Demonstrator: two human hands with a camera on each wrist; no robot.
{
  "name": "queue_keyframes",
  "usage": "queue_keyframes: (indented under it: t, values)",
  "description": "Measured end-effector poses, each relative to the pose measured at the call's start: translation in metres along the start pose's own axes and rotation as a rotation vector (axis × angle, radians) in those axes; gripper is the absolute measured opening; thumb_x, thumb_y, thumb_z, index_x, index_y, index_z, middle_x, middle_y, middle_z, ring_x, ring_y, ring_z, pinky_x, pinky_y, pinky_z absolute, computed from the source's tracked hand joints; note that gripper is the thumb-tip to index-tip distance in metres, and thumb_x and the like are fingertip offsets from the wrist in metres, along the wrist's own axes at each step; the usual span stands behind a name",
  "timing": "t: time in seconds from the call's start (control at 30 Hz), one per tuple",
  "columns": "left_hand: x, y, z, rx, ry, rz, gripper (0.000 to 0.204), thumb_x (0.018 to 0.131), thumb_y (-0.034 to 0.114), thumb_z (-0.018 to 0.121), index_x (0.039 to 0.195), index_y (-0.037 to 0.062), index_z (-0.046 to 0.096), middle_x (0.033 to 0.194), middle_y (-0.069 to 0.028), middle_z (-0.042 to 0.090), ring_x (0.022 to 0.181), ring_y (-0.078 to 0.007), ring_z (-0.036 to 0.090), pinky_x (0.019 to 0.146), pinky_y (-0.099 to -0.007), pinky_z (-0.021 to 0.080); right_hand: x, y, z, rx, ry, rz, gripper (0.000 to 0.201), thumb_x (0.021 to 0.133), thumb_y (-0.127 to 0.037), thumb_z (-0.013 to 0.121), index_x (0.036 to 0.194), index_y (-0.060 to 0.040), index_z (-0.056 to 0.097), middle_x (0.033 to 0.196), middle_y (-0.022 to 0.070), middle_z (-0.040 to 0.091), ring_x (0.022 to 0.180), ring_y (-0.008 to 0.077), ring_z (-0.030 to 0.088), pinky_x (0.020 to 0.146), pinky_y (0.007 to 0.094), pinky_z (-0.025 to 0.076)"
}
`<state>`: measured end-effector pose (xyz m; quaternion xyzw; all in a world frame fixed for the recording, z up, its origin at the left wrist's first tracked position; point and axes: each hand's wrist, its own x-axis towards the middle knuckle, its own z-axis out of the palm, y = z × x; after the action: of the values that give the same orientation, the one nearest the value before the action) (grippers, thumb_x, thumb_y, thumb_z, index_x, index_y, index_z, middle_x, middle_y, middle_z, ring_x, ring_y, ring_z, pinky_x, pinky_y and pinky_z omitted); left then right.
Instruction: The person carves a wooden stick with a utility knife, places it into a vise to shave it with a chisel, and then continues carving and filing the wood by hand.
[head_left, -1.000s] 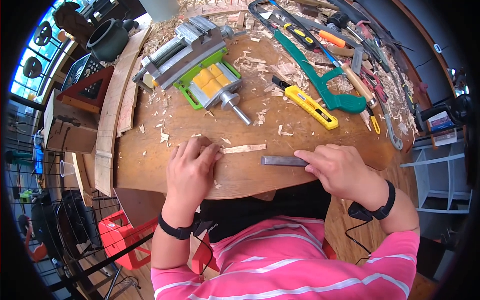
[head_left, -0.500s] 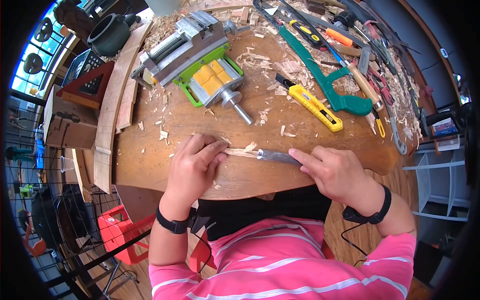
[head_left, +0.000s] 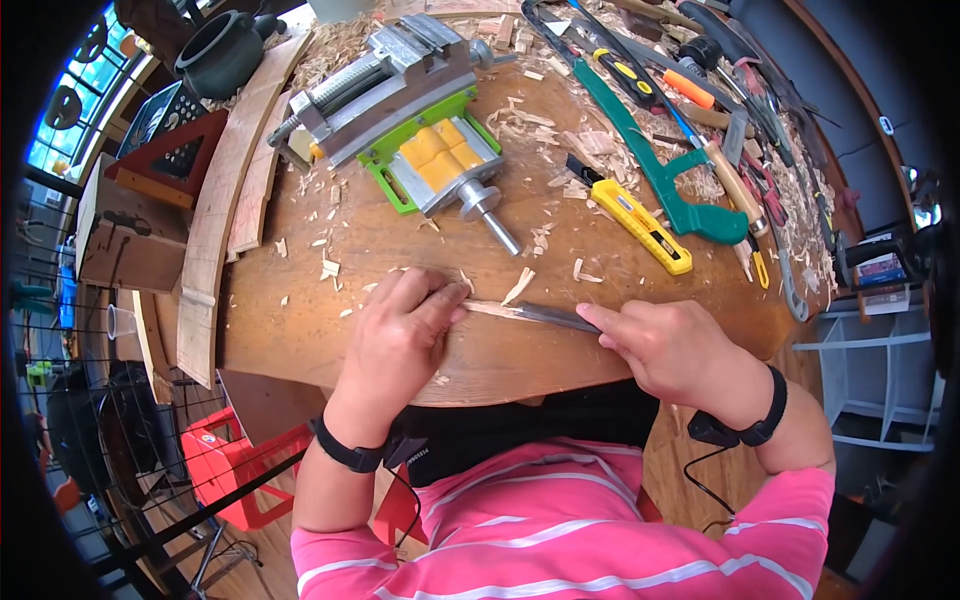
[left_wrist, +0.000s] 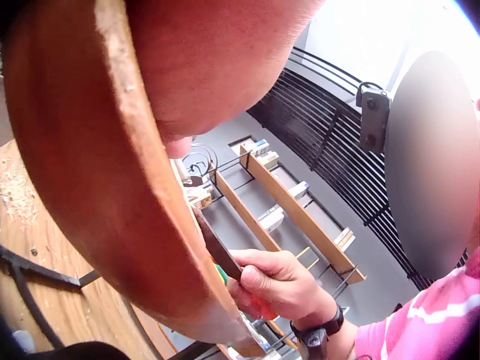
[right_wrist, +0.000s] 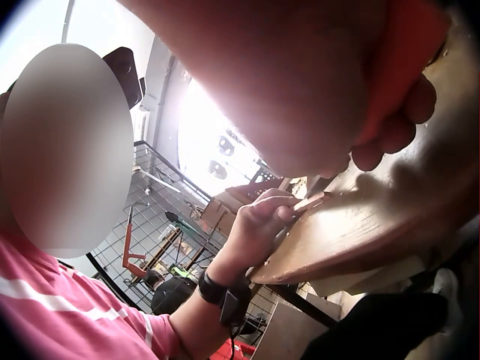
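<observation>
My left hand (head_left: 405,320) pinches one end of a thin pale wood strip (head_left: 488,309) low over the table near its front edge. A chisel is in my right hand (head_left: 665,345), gripped with the index finger laid along its grey blade (head_left: 560,317). The chisel's edge meets the strip's right end, where a curled shaving (head_left: 519,287) stands up. In the right wrist view, the fingers wrap the red handle (right_wrist: 409,60). The left wrist view shows the blade (left_wrist: 217,241) angled toward the table edge; the left hand's fingertips are mostly hidden there.
A metal vise (head_left: 400,85) on a green and yellow base stands behind the left hand. A yellow box cutter (head_left: 640,225) and a green-handled saw (head_left: 715,222) lie beyond the right hand. Wood chips (head_left: 330,268) dot the table; long boards (head_left: 215,245) line its left side.
The chisel, first apart from the strip, has come onto its right end and moved left along it. A shaving has lifted and now stands taller. The head view has shifted slightly.
</observation>
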<state>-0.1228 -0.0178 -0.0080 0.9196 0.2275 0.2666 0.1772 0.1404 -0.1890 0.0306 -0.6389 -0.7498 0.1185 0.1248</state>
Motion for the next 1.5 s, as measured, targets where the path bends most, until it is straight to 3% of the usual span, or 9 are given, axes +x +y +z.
queue_keyframes:
  t: [0.2,0.5,0.67,0.77,0.83,0.9,1.0,1.2,1.5]
  values:
    - [0.001,-0.004,0.003,-0.006,-0.002,0.038,0.026,0.079,-0.001,0.079,0.104,0.0044,0.078,0.098,-0.009,0.07,0.089,-0.0306,0.069,0.075,-0.0417,0.055,-0.005,-0.003,-0.004,0.017,-0.051,0.017,0.033,0.097,-0.019,0.07,0.129,-0.0123,0.073,0.076,0.0079,0.065,0.064,0.0303,0.068,0.054,0.0428,0.056]
    - [0.001,-0.003,0.008,-0.051,0.032,0.024,0.03,0.073,-0.005,0.082,0.102,0.0024,0.077,0.098,-0.0097,0.072,0.087,-0.0309,0.07,0.074,-0.0418,0.056,-0.001,-0.017,-0.001,0.337,-0.092,0.196,0.033,0.1,-0.013,0.064,0.131,-0.0047,0.07,0.09,0.0221,0.074,0.079,0.0419,0.072,0.071,0.0502,0.058]
    - [-0.003,0.001,0.01,-0.068,0.037,0.036,0.026,0.073,0.0,0.086,0.097,0.0017,0.076,0.097,-0.0106,0.072,0.086,-0.0324,0.069,0.074,-0.0423,0.056,0.018,-0.016,-0.013,0.694,-0.3,0.386,0.034,0.105,-0.019,0.06,0.133,-0.0022,0.07,0.088,0.0258,0.073,0.082,0.0411,0.073,0.073,0.0453,0.057]
    - [-0.013,-0.007,0.017,-0.115,0.109,-0.038,0.025,0.073,0.006,0.087,0.096,0.0048,0.076,0.095,-0.0082,0.07,0.087,-0.031,0.068,0.074,-0.0424,0.055,0.014,-0.009,-0.023,0.638,-0.299,0.571,0.036,0.106,-0.022,0.059,0.134,-0.0023,0.069,0.087,0.0265,0.072,0.081,0.0413,0.073,0.075,0.0448,0.056]
    - [-0.013,-0.009,0.014,-0.127,0.103,-0.044,0.024,0.073,0.007,0.088,0.094,0.0058,0.076,0.095,-0.0077,0.07,0.086,-0.0312,0.067,0.075,-0.0428,0.053,-0.003,0.001,-0.017,0.585,-0.192,0.555,0.036,0.104,-0.02,0.062,0.134,-0.0017,0.068,0.089,0.0245,0.073,0.084,0.0413,0.072,0.078,0.0458,0.056]
    - [-0.009,-0.007,0.008,-0.129,0.102,-0.049,0.024,0.072,0.007,0.088,0.092,0.0068,0.075,0.094,-0.0071,0.07,0.086,-0.0314,0.066,0.075,-0.0432,0.051,-0.019,0.013,-0.007,0.293,0.075,0.398,0.034,0.099,-0.015,0.066,0.131,-0.0021,0.068,0.097,0.0217,0.073,0.09,0.0408,0.071,0.081,0.0471,0.057]
    - [-0.008,-0.001,0.002,-0.095,0.031,-0.165,0.027,0.071,0.006,0.091,0.089,0.0058,0.071,0.093,-0.0091,0.069,0.092,-0.0318,0.065,0.082,-0.0427,0.05,-0.033,0.019,0.0,0.213,0.138,0.313,0.032,0.094,-0.009,0.07,0.125,-0.0043,0.069,0.099,0.0161,0.071,0.09,0.0385,0.07,0.078,0.0476,0.057]
    - [-0.007,0.005,-0.003,-0.093,-0.023,-0.217,0.031,0.068,0.01,0.093,0.089,0.0084,0.07,0.088,-0.006,0.066,0.085,-0.0297,0.06,0.079,-0.041,0.046,-0.036,0.017,-0.005,-0.152,0.151,0.131,0.03,0.09,-0.008,0.073,0.12,-0.0078,0.073,0.086,0.0087,0.065,0.082,0.0295,0.068,0.07,0.0439,0.055]
    - [-0.015,0.016,-0.005,0.007,0.02,-0.175,0.026,0.077,0.017,0.087,0.1,0.011,0.076,0.091,-0.0041,0.068,0.088,-0.0297,0.063,0.083,-0.0426,0.046,-0.021,-0.012,-0.03,-0.122,0.055,0.056,0.026,0.094,-0.016,0.072,0.119,-0.01,0.074,0.083,0.0071,0.066,0.073,0.0281,0.07,0.06,0.0411,0.055]
